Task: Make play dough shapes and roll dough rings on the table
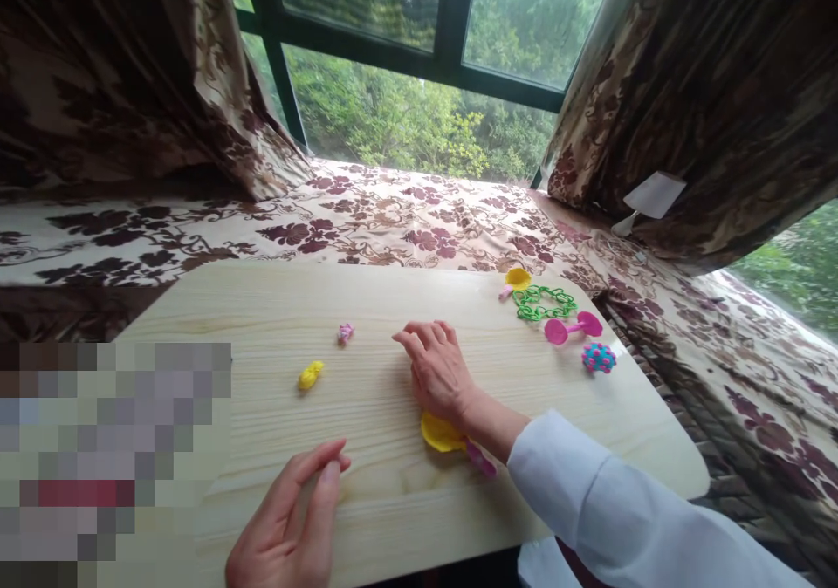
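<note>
My right hand [437,368], in a white sleeve, lies palm down on the pale wooden table [262,309] with its fingers stretched out and nothing in them. Under its wrist sits a yellow clay disc [440,434] with a pink stick. My left hand [291,527] hovers at the near edge, fingers loosely extended and empty. Ahead of it lie a small yellow clay lump [310,375] and a small pink lump [345,333], each apart from both hands.
At the table's far right lie a yellow piece [517,279], a green chain-like loop [543,302], a pink dumbbell-shaped tool [572,327] and a blue-and-pink studded ball [598,358]. A floral cloth covers the ledge behind. A blurred patch hides the near left.
</note>
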`<state>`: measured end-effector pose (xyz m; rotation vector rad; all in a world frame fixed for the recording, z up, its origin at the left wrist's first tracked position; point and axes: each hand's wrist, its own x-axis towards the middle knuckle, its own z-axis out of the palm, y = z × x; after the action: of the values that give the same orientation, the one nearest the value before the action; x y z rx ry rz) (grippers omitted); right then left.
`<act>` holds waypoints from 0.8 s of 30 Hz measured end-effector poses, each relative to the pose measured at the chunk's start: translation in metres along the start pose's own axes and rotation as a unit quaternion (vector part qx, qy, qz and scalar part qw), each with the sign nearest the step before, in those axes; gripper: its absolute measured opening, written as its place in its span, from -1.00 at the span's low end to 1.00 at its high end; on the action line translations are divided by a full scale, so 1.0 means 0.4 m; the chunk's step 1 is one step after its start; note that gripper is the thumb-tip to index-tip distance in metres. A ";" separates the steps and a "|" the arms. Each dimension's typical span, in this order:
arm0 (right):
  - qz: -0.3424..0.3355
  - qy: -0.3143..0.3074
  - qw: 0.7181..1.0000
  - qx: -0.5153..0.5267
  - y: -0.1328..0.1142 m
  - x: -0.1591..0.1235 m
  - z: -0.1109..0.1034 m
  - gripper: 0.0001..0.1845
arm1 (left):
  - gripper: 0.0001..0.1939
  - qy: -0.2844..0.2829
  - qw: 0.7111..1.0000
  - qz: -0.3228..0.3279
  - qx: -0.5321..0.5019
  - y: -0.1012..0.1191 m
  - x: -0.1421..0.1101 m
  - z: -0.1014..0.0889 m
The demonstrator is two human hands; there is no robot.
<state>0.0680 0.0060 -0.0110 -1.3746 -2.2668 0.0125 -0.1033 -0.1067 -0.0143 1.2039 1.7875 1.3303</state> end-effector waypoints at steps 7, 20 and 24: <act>0.011 0.007 1.000 0.013 -0.006 0.005 0.016 -0.47 | -0.70 -0.028 0.999 0.026 0.028 -0.022 0.008 0.001; 0.170 0.003 0.983 0.061 0.007 -0.316 -0.186 -0.84 | -0.75 -0.155 0.954 0.195 0.164 0.077 0.031 0.126; 0.144 0.027 0.989 0.017 -0.032 -0.372 -0.129 -0.83 | -0.80 -0.182 0.934 0.209 0.227 0.119 0.030 0.187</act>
<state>0.1344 -0.1371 -0.0215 -1.6526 -1.9967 0.1076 -0.0290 -0.0616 0.0076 2.0279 1.6621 0.8293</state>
